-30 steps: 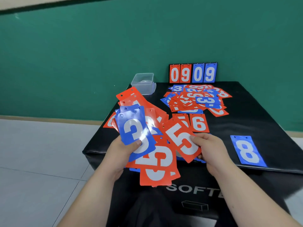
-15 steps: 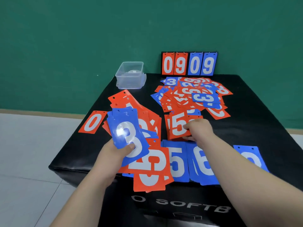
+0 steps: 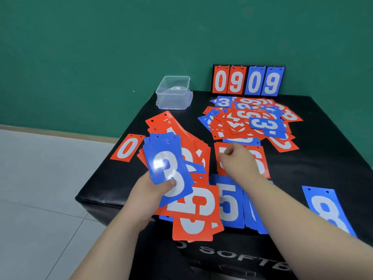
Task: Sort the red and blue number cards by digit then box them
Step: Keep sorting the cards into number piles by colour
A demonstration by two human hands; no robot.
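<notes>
I see left hand (image 3: 149, 191) clamping card fan (image 3: 177, 128), blue 3 (image 3: 161, 166) on top; right hand (image 3: 239, 161) curled over red 5 (image 3: 219, 146), can't tell grip.

The blue 3 card (image 3: 159, 150) is glossy plastic, catching glare. The box (image 3: 171, 99) is clear plastic. The black counter (image 3: 323, 158) looks smooth and leathery.

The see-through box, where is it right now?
In the head view, the clear box sits at the black table's far left corner, left of the flip scoreboard.
</notes>
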